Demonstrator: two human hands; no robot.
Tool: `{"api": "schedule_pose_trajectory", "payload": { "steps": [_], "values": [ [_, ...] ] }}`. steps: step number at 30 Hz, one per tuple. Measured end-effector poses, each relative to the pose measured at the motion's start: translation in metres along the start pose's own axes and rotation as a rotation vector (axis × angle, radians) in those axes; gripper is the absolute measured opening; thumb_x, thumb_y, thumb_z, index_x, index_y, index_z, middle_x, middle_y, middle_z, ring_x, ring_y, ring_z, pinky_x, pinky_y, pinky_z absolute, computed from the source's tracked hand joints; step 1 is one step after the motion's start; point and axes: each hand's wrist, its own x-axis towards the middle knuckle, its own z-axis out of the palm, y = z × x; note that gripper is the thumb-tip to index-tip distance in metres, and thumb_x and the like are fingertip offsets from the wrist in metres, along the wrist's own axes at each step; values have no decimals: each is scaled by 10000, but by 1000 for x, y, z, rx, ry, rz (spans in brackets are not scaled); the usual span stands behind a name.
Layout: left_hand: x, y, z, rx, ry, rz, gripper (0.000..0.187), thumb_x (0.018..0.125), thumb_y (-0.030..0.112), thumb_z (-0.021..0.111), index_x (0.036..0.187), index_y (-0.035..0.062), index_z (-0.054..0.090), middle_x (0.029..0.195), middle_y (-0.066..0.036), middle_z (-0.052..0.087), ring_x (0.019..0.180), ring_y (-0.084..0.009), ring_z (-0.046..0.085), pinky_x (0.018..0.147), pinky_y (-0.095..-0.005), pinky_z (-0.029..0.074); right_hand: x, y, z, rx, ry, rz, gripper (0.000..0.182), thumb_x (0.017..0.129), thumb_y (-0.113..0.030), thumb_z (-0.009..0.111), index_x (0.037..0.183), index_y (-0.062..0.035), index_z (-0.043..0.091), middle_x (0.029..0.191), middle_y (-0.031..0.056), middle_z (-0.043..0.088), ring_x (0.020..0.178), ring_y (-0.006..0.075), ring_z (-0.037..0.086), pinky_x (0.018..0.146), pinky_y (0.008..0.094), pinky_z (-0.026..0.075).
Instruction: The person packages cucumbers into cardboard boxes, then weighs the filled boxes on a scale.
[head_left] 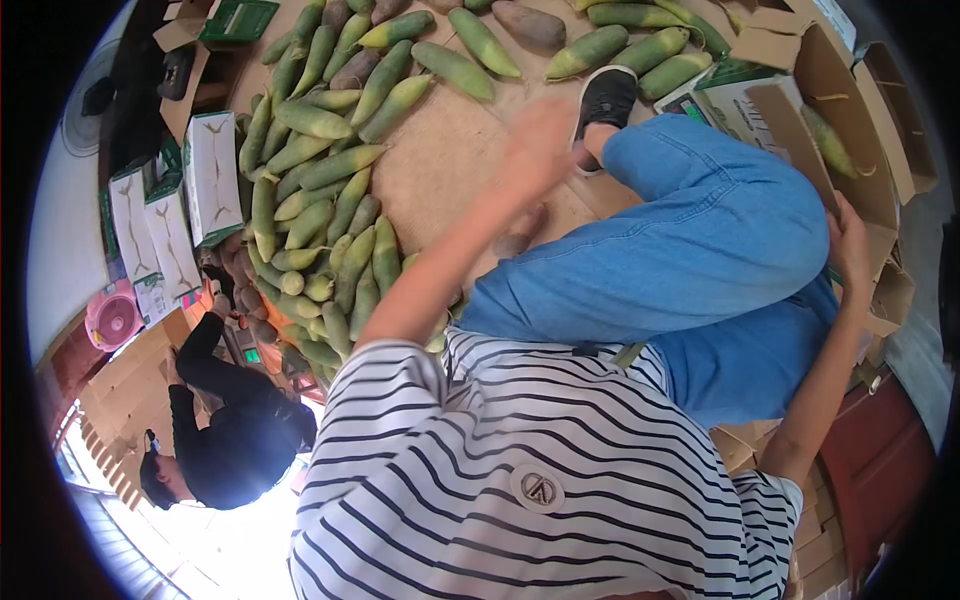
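Note:
My left hand [545, 150] is smeared by motion above the floor, close to my black shoe [607, 98]. I cannot make out its fingers or anything in them. On the right, my right hand [850, 243] grips the near edge of an open cardboard box [858, 105], beside my bent knee. Inside the box lies a green radish [828, 142]. Many long green radishes [310, 120] are heaped on the floor in front and to the left. Several more radishes [590, 52] lie beyond my shoe.
White-and-green cartons [213, 180] stand on the left, near a pink basin [113, 315]. A co-worker in dark clothes [245, 430] bends over at lower left. Reddish-brown roots [528, 24] lie among the radishes. Bare tan floor [430, 165] shows between the heap and my leg.

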Motion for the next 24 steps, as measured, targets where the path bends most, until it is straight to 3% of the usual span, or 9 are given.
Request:
{"api": "schedule_pose_trajectory", "payload": {
  "steps": [1, 3, 4, 5, 8, 10, 15, 18, 24],
  "values": [
    [-4, -6, -8, 27, -2, -13, 617, 734, 278, 704, 1246, 29, 465, 1281, -222, 472, 1211, -365, 429, 1015, -428, 357, 4, -2, 4, 5, -8, 4, 385, 894, -91, 541, 1257, 24, 488, 1187, 205, 582, 1086, 285, 570, 925, 339, 423],
    [-93, -66, 33, 147, -192, -248, 543, 714, 275, 712, 1154, 20, 523, 1139, -212, 550, 1072, -355, 524, 906, -432, 435, 2, -5, -15, -32, -25, 18, 382, 900, -91, 531, 1259, 28, 484, 1188, 203, 581, 1087, 275, 568, 928, 339, 421],
    [-122, -87, 27, 187, -310, -447, 442, 662, 182, 701, 1052, 21, 570, 1005, -223, 583, 1021, -349, 549, 856, -448, 458, 4, 2, -14, 12, -24, 21, 381, 902, -87, 526, 1262, 30, 481, 1192, 203, 578, 1090, 273, 565, 930, 339, 421],
    [-159, -100, -4, 221, -438, -602, 441, 675, 239, 728, 1033, 37, 567, 1030, -205, 578, 1008, -343, 557, 826, -449, 475, 5, 10, -8, 72, -41, 32, 381, 904, -84, 521, 1265, 32, 478, 1197, 202, 575, 1092, 271, 563, 932, 338, 420],
    [-249, -156, -23, 483, -506, -755, 508, 715, 289, 737, 1092, 56, 489, 1070, -153, 551, 940, -352, 592, 761, -455, 510, 13, 28, -1, 212, -55, 56, 381, 911, -72, 506, 1274, 37, 467, 1210, 201, 566, 1101, 263, 555, 937, 335, 417],
    [-284, -160, -24, 370, -502, -887, 553, 718, 291, 742, 1121, 63, 440, 1060, -148, 547, 985, -340, 579, 754, -439, 519, 15, 36, -2, 272, -66, 84, 382, 916, -65, 496, 1280, 41, 460, 1219, 200, 560, 1106, 259, 550, 941, 333, 416],
    [-281, -149, -18, 483, -379, -973, 632, 698, 298, 770, 1147, 75, 385, 1156, -164, 514, 1075, -340, 545, 787, -414, 526, 7, 26, -2, 247, -112, 65, 384, 917, -58, 491, 1284, 48, 454, 1206, 198, 568, 1098, 250, 554, 948, 328, 411],
    [-293, -174, -4, 354, -474, -1170, 636, 684, 300, 778, 1132, 63, 395, 1168, -167, 502, 1069, -340, 542, 812, -413, 520, 2, 1, -6, 169, -113, 15, 384, 912, -55, 494, 1280, 50, 457, 1173, 191, 588, 1080, 243, 564, 948, 331, 410],
    [-293, -176, 0, 332, -449, -1179, 668, 632, 307, 783, 1120, 40, 414, 1177, -167, 505, 1082, -345, 512, 882, -439, 477, 7, 7, -3, 128, -64, 38, 387, 909, -67, 501, 1275, 52, 461, 1183, 201, 580, 1105, 266, 554, 953, 330, 405]
  ]
}}
